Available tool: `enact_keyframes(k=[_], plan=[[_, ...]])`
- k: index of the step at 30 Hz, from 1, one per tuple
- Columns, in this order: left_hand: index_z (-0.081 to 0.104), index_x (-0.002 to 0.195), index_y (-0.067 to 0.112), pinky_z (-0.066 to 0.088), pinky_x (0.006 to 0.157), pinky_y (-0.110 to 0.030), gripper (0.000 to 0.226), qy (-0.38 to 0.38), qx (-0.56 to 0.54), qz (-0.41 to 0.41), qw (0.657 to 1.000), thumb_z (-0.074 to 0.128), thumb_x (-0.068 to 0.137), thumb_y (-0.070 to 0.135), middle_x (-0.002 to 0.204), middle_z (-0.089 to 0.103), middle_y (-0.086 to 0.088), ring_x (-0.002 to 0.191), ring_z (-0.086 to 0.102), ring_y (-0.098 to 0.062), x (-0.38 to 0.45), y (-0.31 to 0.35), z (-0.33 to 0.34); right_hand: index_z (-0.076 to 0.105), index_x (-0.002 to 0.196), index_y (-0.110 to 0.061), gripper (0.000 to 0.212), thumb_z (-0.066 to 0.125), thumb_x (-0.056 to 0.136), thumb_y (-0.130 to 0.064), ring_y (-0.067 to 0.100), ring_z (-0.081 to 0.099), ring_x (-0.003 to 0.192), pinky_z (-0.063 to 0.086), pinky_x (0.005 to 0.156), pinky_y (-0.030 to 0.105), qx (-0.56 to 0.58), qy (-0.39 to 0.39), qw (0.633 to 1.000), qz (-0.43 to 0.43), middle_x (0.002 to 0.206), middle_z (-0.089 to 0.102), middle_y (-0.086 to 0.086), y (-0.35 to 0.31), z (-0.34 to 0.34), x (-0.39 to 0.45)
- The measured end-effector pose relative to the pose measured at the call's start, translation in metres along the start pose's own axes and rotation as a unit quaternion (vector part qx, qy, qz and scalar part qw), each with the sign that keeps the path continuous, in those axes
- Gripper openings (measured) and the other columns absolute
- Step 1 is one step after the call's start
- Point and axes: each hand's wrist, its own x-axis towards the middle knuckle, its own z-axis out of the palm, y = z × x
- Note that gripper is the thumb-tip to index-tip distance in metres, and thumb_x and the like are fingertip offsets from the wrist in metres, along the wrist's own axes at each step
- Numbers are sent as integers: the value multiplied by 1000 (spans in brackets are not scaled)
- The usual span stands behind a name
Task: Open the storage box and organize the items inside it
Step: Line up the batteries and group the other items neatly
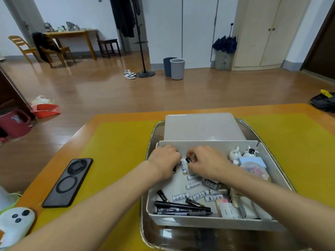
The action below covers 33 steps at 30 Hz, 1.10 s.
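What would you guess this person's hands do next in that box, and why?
Probably the right hand sets the small black battery it pinches down beside the white battery at the box's far wall. More white batteries lie scattered toward the pens, so the person seems to be gathering them.

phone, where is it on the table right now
In the head view the phone lies face down on the yellow mat, left of the storage box and outside the left forearm, near the table's left edge.
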Motion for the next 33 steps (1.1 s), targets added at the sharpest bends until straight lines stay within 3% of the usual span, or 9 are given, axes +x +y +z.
enact_keyframes(k=[3,7,11,16,19,22,28,30,33], plan=[[64,113,12,42,92,-37,27,6,15,-4,1000,63,87,19,121,58,-7,119,49,-26,-6,-3,-8,68,119,-34,41,61,78,-36,25,64,94,55,82,37,28,11,1000,7,101,72,-3,-5,8,4],[65,110,17,35,93,-37,24,50,78,5,996,61,86,20,117,59,-4,116,46,-25,-26,-12,-20,71,101,-33,25,66,78,-39,20,66,86,57,78,37,83,35,996,29,86,72,-7,-12,17,13],[67,101,21,36,91,-35,18,59,60,29,996,57,87,23,107,61,0,111,50,-23,-48,-17,-25,74,99,-29,14,68,87,-34,24,68,92,57,82,40,58,21,998,14,93,74,-3,-17,23,15],[69,115,27,32,109,-35,28,-35,0,139,990,67,88,30,111,70,7,112,57,-18,-57,-17,-23,76,98,-29,19,63,85,-25,24,67,91,55,78,36,4,12,999,-36,94,75,-3,-21,8,-1],[65,122,24,41,81,-30,37,-95,-29,144,985,70,87,16,113,67,2,108,59,-22,-53,-9,-18,79,84,-25,10,69,80,-27,13,71,80,59,76,35,-11,-105,992,-72,81,77,-10,-14,-8,-24],[67,116,21,43,73,-32,33,-147,-10,149,978,68,85,7,110,66,-2,100,60,-25,-44,0,-15,79,81,-24,14,76,79,-37,9,70,76,60,75,36,-71,-182,976,-98,75,75,-12,-7,-14,-45],[72,86,17,47,66,-33,10,-188,0,144,972,69,82,8,82,65,-3,76,57,-24,-38,11,-17,73,82,-27,8,72,84,-35,19,54,73,33,53,26,-169,-132,962,-171,74,54,-9,-13,1,-53],[67,77,16,44,60,-33,7,-168,15,141,976,70,82,13,70,55,0,70,54,-25,-39,11,-15,75,89,-23,12,70,86,-34,23,55,73,38,56,28,-199,-127,954,-183,78,51,-5,-16,5,-53],[60,77,18,36,58,-32,13,-110,24,119,987,71,81,22,76,53,-2,68,49,-25,-39,3,-18,73,86,-22,8,71,83,-30,25,58,74,46,60,31,-203,-129,953,-183,77,51,-3,-18,6,-53]])
